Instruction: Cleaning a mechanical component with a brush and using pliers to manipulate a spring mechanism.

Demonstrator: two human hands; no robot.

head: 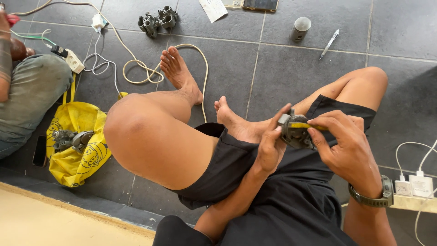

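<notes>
Grey metal part (pixel 296 133), small and blocky, is held above the person's lap between both hands. Left hand (pixel 269 145) fingers are curled and pressed against the part's left side, thumb up along its edge. Right hand (pixel 343 146) fingers are pinched on a yellow-handled tool (pixel 306 125) whose end rests on top of the part; a dark green watch (pixel 378 197) sits on that wrist. The person sits on a dark grey tiled floor (pixel 291 68) in black shorts (pixel 282 200), one knee raised, bare feet forward. To the left lies a yellow bag (pixel 75 150) with more metal parts (pixel 68 139) on it. Farther off are another cluster of grey parts (pixel 157 20), a white cable (pixel 136 68), a power strip (pixel 73 60), a small grey cylinder (pixel 300 28) and a pen (pixel 328 44). Another person's leg in grey trousers (pixel 27 100) shows at the left edge.
</notes>
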